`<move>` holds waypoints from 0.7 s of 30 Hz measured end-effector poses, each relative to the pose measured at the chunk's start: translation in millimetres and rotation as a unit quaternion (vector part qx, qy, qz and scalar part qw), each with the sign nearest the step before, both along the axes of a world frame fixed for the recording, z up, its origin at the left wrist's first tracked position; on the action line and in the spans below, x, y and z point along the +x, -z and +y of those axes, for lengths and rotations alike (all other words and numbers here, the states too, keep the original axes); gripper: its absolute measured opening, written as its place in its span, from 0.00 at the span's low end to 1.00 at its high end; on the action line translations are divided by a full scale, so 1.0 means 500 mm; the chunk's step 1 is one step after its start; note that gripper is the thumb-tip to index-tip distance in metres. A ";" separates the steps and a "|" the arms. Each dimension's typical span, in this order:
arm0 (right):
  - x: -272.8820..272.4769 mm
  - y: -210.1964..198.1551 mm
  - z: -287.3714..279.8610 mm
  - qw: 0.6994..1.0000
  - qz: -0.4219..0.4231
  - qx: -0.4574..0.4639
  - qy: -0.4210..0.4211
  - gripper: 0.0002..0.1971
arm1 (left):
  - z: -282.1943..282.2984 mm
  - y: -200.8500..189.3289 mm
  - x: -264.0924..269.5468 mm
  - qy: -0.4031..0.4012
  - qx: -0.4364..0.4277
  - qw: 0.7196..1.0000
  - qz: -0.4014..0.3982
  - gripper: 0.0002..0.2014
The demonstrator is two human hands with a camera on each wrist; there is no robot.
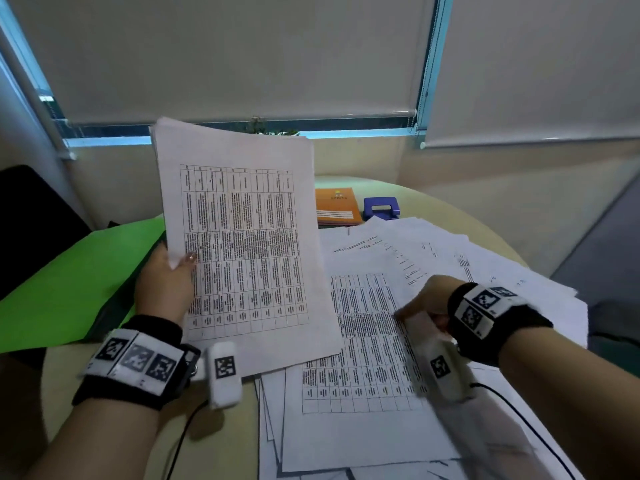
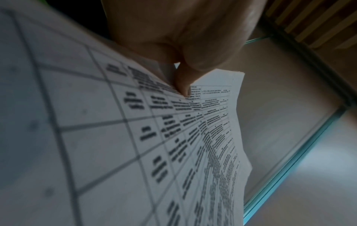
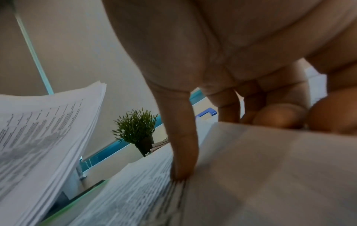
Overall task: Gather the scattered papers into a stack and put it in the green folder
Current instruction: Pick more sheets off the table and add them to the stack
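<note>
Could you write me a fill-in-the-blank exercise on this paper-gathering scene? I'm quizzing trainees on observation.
1. The raised stack of papers is held by the ____ hand.
2. The folder lying on the table is ____.
3. Beside the orange booklet sits a ____ hole punch.

Missing words: left; green; blue

You could read no word or number anywhere. The held stack (image 1: pixel 239 237) and the scattered papers (image 1: pixel 367 341) carried tables blurred beyond reading. The orange booklet (image 1: pixel 337 206) near the tabletop's far edge bore an illegible logo.
</note>
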State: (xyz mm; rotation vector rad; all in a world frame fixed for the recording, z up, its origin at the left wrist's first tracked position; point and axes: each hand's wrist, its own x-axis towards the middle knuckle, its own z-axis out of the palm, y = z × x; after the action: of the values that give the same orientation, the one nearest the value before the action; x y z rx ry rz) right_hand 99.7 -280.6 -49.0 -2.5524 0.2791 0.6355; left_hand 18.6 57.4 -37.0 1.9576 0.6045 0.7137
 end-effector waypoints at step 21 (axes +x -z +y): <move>0.050 0.007 -0.123 0.978 -0.177 0.091 0.065 0.20 | 0.062 0.021 0.009 -0.012 -0.052 0.998 -0.012 0.09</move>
State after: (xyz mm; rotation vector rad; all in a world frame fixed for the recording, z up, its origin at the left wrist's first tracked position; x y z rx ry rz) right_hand 124.6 -342.2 -52.4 -2.3900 0.2480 0.1428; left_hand 23.1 88.7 -47.4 1.8454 0.6387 0.7065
